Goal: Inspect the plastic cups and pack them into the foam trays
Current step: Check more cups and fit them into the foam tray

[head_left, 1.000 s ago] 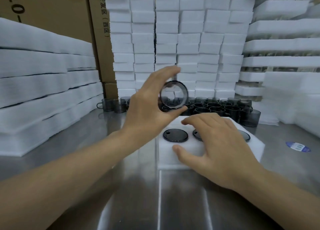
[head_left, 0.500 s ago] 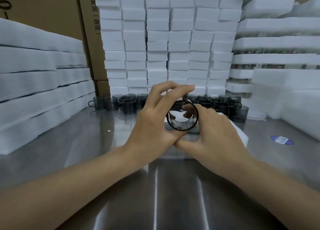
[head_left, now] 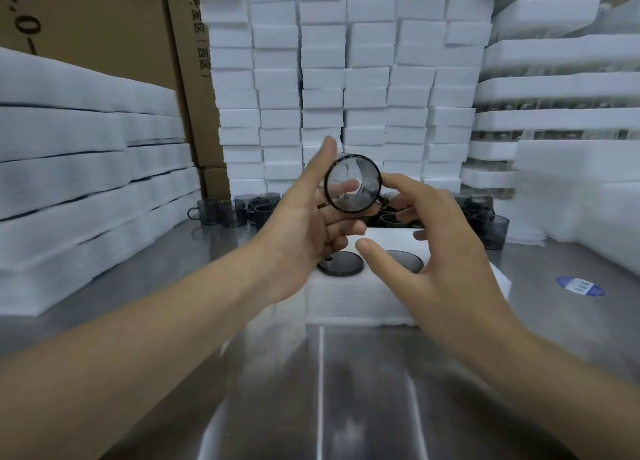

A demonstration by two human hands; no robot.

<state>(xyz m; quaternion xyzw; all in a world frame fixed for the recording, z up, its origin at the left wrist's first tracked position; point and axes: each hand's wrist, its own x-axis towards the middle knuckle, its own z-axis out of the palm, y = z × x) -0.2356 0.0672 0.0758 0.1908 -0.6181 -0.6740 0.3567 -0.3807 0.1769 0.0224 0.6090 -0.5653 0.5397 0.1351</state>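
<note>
Far left of frame: stacked white foam sheets (head_left: 69, 169), layer on layer, standing on the brushed steel table (head_left: 311, 390). Brown cardboard boxes (head_left: 97, 20) behind them, upper left.

Left of centre, at the back: a wall of small white foam blocks (head_left: 322, 79) in neat columns. At its foot, a row of loose smoky-grey handled cups (head_left: 235, 210) stands on the table.

Centre: the left hand (head_left: 301, 231) is raised, gripping a smoky transparent plastic cup (head_left: 367, 182) lying on its side, mouth turned toward the viewer. Forefinger runs up the cup's left side, and another finger shows through the wall. The cup sits mid-frame, in the air, above the loose cups and beyond the tray.

Below the hands: a white foam tray (head_left: 353, 297) on the table, with two dark round cups (head_left: 341, 264) sunk flush in its near pockets. The rest of the tray is hidden by the hands.

Right of centre: the right hand (head_left: 446, 262) is slack, fingers spread and gripping nothing. Its forefinger tip touches the cup's rim on the right, and its thumb hangs over the tray.

Right: long white foam trays on racks (head_left: 554, 54), blurred. Lower right: a blue oval sticker (head_left: 580, 286) lies flat on the steel.
</note>
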